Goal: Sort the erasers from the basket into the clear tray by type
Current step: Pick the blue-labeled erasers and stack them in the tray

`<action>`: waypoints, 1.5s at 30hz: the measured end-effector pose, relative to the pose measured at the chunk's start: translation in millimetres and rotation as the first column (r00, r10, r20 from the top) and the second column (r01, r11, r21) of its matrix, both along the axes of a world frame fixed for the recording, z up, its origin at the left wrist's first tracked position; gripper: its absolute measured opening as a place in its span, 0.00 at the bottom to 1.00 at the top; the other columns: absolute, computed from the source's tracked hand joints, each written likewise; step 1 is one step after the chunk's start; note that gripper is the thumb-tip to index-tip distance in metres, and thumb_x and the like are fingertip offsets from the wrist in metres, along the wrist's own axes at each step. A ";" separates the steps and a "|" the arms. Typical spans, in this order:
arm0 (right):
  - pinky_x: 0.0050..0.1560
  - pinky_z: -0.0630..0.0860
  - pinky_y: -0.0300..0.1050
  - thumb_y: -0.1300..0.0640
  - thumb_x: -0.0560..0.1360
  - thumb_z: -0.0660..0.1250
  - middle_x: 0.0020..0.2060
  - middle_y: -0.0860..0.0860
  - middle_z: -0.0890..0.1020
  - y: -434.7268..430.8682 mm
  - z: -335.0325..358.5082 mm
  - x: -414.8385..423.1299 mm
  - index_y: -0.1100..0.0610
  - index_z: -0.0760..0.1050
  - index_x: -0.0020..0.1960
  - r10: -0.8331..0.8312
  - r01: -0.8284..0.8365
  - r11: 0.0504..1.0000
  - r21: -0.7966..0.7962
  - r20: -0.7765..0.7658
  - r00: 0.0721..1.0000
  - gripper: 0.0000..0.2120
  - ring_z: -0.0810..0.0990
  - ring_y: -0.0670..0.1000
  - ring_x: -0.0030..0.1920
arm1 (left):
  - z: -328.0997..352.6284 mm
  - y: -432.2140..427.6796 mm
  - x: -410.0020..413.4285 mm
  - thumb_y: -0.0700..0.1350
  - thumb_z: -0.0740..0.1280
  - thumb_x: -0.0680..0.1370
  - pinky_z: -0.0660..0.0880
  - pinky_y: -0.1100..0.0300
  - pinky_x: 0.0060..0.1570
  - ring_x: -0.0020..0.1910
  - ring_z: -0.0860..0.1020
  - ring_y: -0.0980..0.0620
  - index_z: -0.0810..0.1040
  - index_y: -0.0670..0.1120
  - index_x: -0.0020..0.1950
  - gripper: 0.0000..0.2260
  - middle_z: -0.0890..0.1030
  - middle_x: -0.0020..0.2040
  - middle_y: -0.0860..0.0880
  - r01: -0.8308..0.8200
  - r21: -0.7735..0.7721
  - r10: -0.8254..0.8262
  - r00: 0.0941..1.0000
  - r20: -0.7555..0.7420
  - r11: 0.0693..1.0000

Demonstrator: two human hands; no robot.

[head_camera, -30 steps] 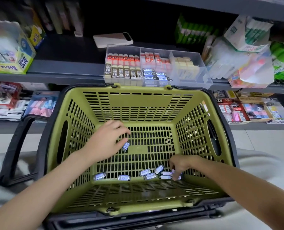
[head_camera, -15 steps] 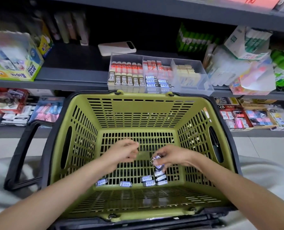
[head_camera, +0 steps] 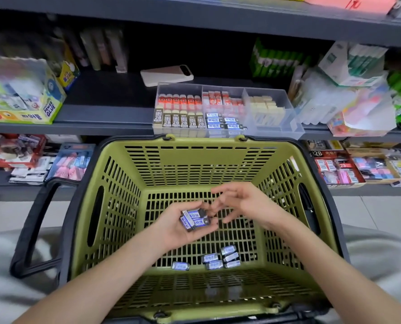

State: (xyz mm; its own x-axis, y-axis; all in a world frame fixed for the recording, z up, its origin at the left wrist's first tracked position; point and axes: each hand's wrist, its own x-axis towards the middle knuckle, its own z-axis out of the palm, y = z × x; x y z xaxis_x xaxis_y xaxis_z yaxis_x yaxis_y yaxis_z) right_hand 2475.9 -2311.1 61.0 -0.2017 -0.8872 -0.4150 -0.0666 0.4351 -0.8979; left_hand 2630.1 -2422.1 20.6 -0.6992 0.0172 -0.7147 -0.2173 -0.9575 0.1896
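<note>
"2B" on black-sleeved erasers (head_camera: 179, 120) in clear tray (head_camera: 296, 128); "POWER GLUE" on shelf box (head_camera: 21, 94); "12B" on red pack (head_camera: 335, 167).

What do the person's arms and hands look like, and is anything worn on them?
The left arm and the right arm are bare as far as the picture shows, with no sleeves. The left hand and the right hand wear no gloves; I see no watch, bracelet or ring.

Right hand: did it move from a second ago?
Yes. The right hand lifted off the loose erasers by the near wall of the basket, toward its middle.
</note>
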 end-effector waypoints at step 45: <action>0.51 0.75 0.45 0.56 0.74 0.69 0.46 0.50 0.84 -31.0 31.6 26.7 0.53 0.80 0.56 -0.007 -0.149 0.962 -0.227 -0.570 0.822 0.11 0.80 0.47 0.47 | 20.1 -30.0 -17.1 0.54 0.71 0.70 0.81 0.46 0.40 0.38 0.83 0.40 0.85 0.36 0.38 0.19 0.82 0.39 0.38 -0.079 -0.117 0.083 0.996 0.027 0.990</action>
State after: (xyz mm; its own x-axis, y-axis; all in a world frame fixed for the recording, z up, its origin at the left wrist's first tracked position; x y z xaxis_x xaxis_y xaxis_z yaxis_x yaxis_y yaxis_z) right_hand 2502.6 -2342.1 92.6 -0.2616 -0.9651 -0.0109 -0.6138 0.1751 -0.7698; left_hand 2613.0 -2452.1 40.7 -0.6722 -0.1225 -0.7302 -0.1473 -0.9444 0.2940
